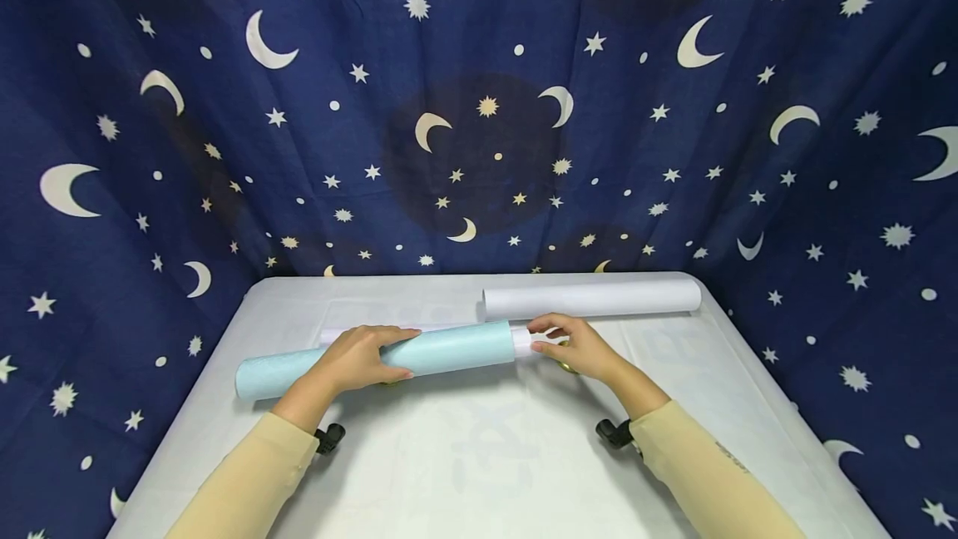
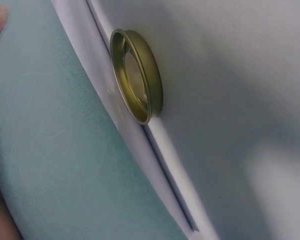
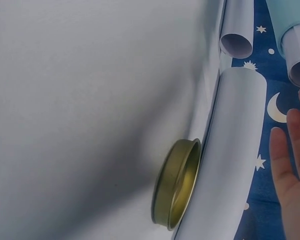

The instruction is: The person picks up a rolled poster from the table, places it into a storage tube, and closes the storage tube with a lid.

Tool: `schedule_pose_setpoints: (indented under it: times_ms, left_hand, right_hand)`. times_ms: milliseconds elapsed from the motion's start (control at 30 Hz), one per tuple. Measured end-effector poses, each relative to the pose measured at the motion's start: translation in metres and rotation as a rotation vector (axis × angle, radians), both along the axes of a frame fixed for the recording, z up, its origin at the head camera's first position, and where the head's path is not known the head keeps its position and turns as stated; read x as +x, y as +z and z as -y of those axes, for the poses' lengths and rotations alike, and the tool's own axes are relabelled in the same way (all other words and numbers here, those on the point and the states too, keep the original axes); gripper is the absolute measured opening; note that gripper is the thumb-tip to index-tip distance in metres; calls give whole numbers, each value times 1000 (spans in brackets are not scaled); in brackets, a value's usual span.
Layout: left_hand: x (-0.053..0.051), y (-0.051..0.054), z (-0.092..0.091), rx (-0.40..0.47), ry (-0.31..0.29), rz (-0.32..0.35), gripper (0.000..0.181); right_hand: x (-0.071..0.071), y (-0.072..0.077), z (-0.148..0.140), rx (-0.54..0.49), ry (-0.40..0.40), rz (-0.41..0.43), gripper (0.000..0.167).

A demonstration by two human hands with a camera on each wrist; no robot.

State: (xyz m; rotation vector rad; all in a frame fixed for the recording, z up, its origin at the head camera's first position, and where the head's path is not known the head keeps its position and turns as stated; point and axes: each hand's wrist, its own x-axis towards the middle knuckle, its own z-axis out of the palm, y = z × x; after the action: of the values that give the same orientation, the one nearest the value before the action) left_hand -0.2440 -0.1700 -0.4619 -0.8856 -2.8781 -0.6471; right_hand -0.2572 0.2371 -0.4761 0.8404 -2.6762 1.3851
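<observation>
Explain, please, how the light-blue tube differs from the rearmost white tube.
The left hand grips the light-blue tube; the white tube lies on the table. A white roll protrudes from the light-blue tube; none protrudes from the white tube. Both are long, cylindrical.

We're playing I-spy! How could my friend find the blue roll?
Find the white table by the starry curtain. Over it, the left hand grips the blue roll. Unlike the white rolls nearby, it's light blue, with a white tube poking from one end.

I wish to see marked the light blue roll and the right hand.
Light blue roll (image 1: 452, 348): head view, on its outer surface, toward its right end.
Right hand (image 1: 580, 348): head view, on its middle.
</observation>
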Motion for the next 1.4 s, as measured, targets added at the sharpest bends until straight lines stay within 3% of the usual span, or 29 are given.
schedule_pose_setpoints:
  times_ms: [600, 967, 1400]
  left_hand:
    - [0, 3, -2, -10, -17, 4, 68]
    - [1, 5, -2, -21, -33, -15, 68]
    - [2, 6, -1, -13, -49, -24, 68]
  right_hand:
    - [1, -2, 5, 2, 12, -13, 29]
    - [0, -6, 11, -15, 27, -72, 28]
    - [1, -7, 21, -14, 23, -53, 32]
